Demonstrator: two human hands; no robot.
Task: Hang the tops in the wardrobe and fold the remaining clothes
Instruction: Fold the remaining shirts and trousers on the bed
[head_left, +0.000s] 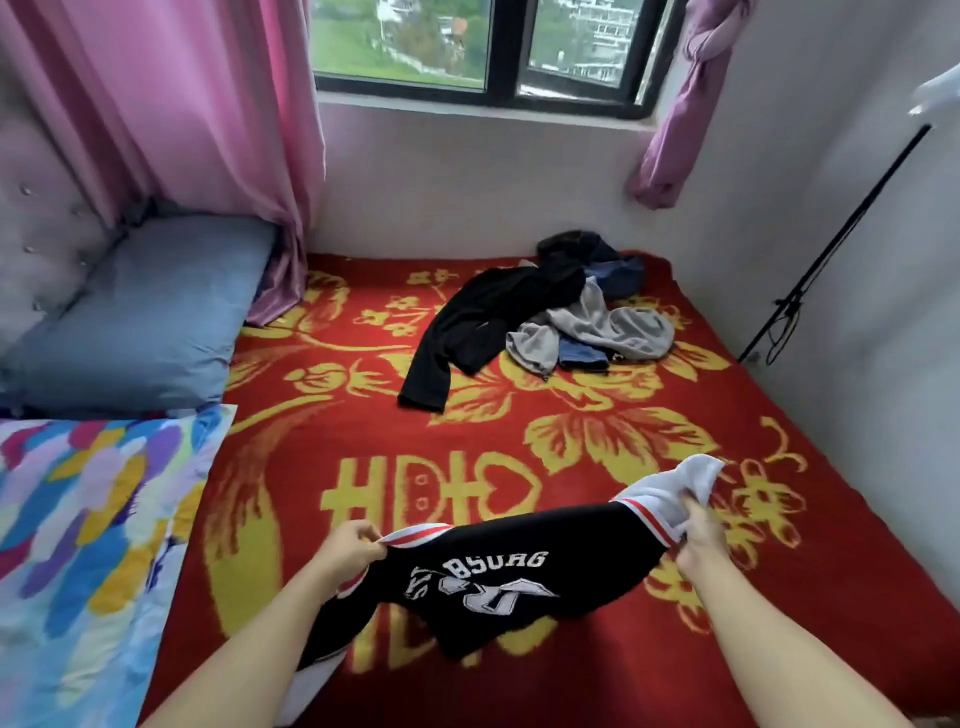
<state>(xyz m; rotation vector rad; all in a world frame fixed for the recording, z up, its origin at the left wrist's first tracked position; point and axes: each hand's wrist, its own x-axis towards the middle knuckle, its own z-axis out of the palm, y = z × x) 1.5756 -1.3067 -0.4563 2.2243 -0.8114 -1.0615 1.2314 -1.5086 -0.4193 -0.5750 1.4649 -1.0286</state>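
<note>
The black jersey (498, 587) hangs stretched between both hands above the red bed blanket (363, 426), limp and light (thin, probably slippery sports fabric). The left hand (353, 545) pinches its red-striped edge; the right hand (698, 540) grips the bunched white part. Best held at the shoulders for hanging. A clothes pile (545, 312) waits farther back.

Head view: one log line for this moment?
left hand: grips jersey | right hand: grips jersey | jersey: held over blanket | clothes pile: behind

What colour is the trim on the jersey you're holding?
Red and white stripes, on the black jersey; head view.
</note>
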